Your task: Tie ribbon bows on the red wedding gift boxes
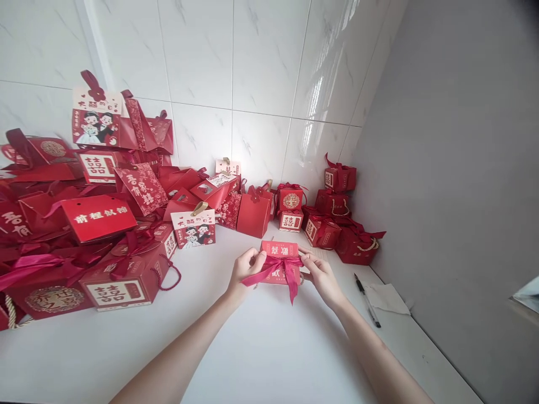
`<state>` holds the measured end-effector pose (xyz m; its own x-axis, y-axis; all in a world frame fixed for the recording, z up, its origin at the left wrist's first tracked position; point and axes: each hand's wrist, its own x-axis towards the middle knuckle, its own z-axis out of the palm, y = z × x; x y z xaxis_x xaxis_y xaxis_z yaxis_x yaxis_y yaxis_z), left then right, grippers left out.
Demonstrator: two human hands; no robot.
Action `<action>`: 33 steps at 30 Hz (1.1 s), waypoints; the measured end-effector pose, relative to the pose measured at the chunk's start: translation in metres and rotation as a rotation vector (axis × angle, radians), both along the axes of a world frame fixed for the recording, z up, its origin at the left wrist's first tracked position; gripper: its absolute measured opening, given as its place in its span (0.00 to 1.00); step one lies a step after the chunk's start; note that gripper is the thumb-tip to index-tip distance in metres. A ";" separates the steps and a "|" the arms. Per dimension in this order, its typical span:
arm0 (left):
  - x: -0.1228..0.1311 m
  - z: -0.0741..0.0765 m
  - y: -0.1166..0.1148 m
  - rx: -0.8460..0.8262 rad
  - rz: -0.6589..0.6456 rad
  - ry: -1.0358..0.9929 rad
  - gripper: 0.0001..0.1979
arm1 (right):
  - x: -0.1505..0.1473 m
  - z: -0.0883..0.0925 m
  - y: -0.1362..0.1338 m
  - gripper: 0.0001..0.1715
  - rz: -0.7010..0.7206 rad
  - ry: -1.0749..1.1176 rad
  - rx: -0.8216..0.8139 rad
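A small red gift box (281, 249) with gold characters stands on the white table (261, 348) in front of me. A dark pink ribbon (278, 268) is tied in a bow across its front, with tails hanging down. My left hand (244, 272) pinches the ribbon's left loop at the box's left edge. At the right edge, my right hand (322, 275) pinches the ribbon's right end. Both hands are closed on the ribbon.
A large heap of red gift boxes and bags (84, 224) fills the left side against the tiled wall. Smaller red boxes (337, 219) stand in the back right corner. A black pen (367, 300) and a white paper (385, 297) lie at the right near a grey wall.
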<state>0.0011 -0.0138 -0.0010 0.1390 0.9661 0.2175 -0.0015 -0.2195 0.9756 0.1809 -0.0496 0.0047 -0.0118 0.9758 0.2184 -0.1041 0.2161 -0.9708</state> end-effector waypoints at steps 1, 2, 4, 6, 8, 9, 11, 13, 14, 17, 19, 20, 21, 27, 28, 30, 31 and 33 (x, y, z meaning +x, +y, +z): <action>0.000 0.000 0.000 -0.002 0.005 -0.004 0.20 | 0.000 0.000 0.000 0.23 0.004 0.002 0.000; 0.000 0.001 0.000 -0.005 0.009 -0.006 0.20 | 0.001 0.000 0.001 0.23 0.006 0.008 0.000; -0.001 0.002 0.000 -0.009 0.007 -0.023 0.19 | 0.001 -0.001 0.001 0.23 0.010 0.021 -0.001; -0.002 0.001 0.000 -0.010 -0.012 -0.058 0.20 | 0.002 -0.003 0.002 0.23 0.009 0.027 -0.007; -0.003 -0.001 0.002 -0.009 -0.033 -0.084 0.21 | 0.002 -0.003 0.002 0.24 0.004 0.018 -0.011; -0.003 -0.002 0.003 -0.006 -0.041 -0.087 0.21 | 0.002 -0.003 0.002 0.24 0.003 0.009 -0.008; -0.004 -0.005 0.005 0.007 -0.045 -0.070 0.21 | 0.001 -0.003 0.001 0.25 0.009 -0.018 0.009; -0.003 -0.006 0.006 0.019 -0.037 -0.042 0.21 | 0.000 -0.002 0.000 0.25 -0.002 -0.045 0.024; -0.003 -0.006 0.006 0.020 -0.036 -0.025 0.21 | 0.000 -0.002 0.000 0.25 -0.017 -0.053 0.026; -0.003 -0.005 0.005 0.009 -0.036 0.007 0.21 | -0.001 -0.001 -0.001 0.26 -0.044 -0.050 0.017; -0.004 -0.003 0.004 -0.002 -0.040 0.002 0.20 | -0.001 0.000 -0.001 0.27 -0.031 -0.035 0.007; -0.004 -0.002 0.003 -0.010 -0.044 -0.005 0.19 | -0.001 0.000 -0.001 0.27 -0.020 -0.030 0.002; -0.004 -0.002 0.003 -0.018 -0.046 -0.013 0.18 | -0.001 0.000 -0.001 0.26 -0.014 -0.026 -0.003; -0.004 0.001 0.005 0.011 0.050 -0.036 0.15 | -0.002 0.001 -0.002 0.26 -0.025 -0.029 0.013; -0.005 0.002 0.005 0.032 0.106 -0.039 0.13 | -0.003 0.001 -0.002 0.26 -0.026 -0.030 0.025; -0.005 0.003 0.006 0.070 0.183 -0.034 0.14 | -0.005 0.000 -0.003 0.25 -0.026 -0.027 0.039; -0.005 0.004 0.006 0.086 0.179 -0.021 0.17 | -0.005 0.000 -0.003 0.25 -0.024 -0.025 0.040; -0.006 0.006 0.005 0.130 0.098 0.027 0.22 | -0.006 -0.002 -0.003 0.24 -0.011 -0.029 0.043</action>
<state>-0.0047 -0.0088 0.0051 0.0532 0.9393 0.3389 0.0520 -0.3416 0.9384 0.1749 -0.0529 0.0030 -0.0083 0.9657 0.2594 -0.0737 0.2581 -0.9633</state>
